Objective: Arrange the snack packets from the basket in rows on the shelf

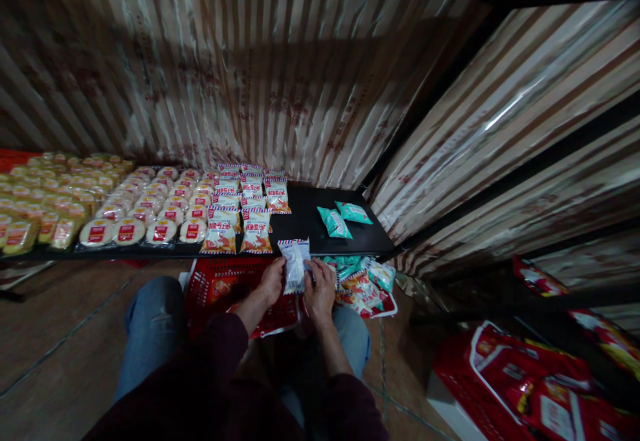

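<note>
At the far left, the yellow packs (65,231) and round cakes (129,230) crowd the front edge of the shelf (305,198); a brushing sleeve could tip 1 off. Next, the striped-edged bags (256,229) stand close together, so a knock on the front ones might topple those behind. Below sits a red basket (196,298), where anything slipping would probably land. The left hand (271,282) pinches the left side of the held bag (296,269), which is just in front of the shelf, its text-covered side upward. Squeezing too hard could crush the contents or burst a seam. The right hand (320,289) has bent fingers on the bag's right side; I cannot tell whether its thumb closes a pinch, so a loose hold could let it twist. Farther right, the heaped second basket (394,309) might spill if bumped, while 2 teal bags (336,222) lie safely back.
</note>
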The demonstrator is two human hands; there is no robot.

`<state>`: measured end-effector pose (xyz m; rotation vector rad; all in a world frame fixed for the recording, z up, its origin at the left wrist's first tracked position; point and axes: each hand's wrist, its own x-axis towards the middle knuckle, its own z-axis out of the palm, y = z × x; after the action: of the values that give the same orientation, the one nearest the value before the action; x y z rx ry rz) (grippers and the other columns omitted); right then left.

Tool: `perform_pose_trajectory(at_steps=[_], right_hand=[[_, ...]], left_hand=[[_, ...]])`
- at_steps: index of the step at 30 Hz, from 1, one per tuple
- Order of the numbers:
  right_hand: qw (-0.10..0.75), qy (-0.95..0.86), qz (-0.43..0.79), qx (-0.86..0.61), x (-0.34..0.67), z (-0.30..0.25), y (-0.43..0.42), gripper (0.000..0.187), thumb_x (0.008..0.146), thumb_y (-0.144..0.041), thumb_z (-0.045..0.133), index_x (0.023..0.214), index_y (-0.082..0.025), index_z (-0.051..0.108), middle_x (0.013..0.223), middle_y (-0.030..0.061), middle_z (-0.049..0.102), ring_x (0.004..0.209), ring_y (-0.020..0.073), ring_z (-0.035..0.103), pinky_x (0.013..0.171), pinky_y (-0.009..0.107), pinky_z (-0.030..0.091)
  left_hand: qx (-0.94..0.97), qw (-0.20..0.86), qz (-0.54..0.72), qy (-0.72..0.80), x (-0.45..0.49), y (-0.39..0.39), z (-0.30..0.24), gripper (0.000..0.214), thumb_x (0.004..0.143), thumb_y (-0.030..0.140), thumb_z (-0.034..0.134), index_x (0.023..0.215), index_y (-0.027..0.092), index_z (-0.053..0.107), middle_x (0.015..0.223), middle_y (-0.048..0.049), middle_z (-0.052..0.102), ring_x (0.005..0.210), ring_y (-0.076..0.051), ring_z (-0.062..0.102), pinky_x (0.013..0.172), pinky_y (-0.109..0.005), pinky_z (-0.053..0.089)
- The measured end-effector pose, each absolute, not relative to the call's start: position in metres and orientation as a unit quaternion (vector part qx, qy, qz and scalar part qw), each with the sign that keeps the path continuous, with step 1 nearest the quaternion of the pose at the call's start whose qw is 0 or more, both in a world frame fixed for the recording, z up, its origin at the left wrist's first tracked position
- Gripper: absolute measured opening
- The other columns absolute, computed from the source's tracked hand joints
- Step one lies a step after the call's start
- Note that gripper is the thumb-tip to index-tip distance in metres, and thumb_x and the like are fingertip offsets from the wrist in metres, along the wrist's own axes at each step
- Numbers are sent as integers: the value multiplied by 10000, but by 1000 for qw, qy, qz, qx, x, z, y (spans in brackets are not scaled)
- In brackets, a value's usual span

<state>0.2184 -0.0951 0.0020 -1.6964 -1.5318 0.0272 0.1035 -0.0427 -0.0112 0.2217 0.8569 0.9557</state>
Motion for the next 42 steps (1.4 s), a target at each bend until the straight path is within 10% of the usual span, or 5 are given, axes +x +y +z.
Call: perform_pose_trajectory(at_steps=[23,42], right_hand=[[424,-552,174,-697,213,22,-91,640,796,-563,497,1271,-134,506,1286,166,540,1191,289,485,1008,456,358],[565,-368,338,-657,217,25,-76,620,730,-446,593,1284,-176,522,1178,103,626,1025,239,581,860,344,457]], left_hand=[[209,764,492,360,98,-44,20,344,700,363,616,1015,225,626,1125,-46,634,1040,-195,555,773,-274,465],[380,655,495,426,104,-38,16,267,733,216,555,964,205,687,1113,-41,661,1101,-203,559,983,-341,405]])
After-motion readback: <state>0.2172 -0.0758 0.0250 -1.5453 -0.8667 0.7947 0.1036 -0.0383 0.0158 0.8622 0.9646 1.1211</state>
